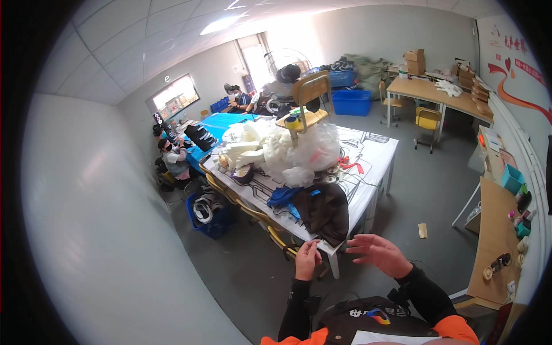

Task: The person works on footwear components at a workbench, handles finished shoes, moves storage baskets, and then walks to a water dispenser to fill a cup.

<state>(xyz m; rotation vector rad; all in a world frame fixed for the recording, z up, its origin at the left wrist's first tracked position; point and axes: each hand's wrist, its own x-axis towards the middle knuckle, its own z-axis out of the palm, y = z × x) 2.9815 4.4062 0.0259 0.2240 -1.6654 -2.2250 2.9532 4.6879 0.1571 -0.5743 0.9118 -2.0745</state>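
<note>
My left hand (307,261) is raised just in front of the near corner of the white table (372,150), its thumb and fingertips pinched together. Anything between those fingertips is too small to make out. To its right, my right hand (380,255) is held open, fingers stretched toward the left hand and nothing in them. Beyond both hands a black cloth item (325,213) lies heaped at the table's near end, partly over the corner. Blue cloth (282,196) is bunched beside it. Neither hand clearly touches the cloth.
White padding and plastic bags (270,146) pile up on the table around an upturned-looking wooden chair (310,95). Yellow chairs (253,214) line its left side, near a filled blue crate (213,221). A wooden workbench (494,241) stands right. Several people (174,160) sit farther back.
</note>
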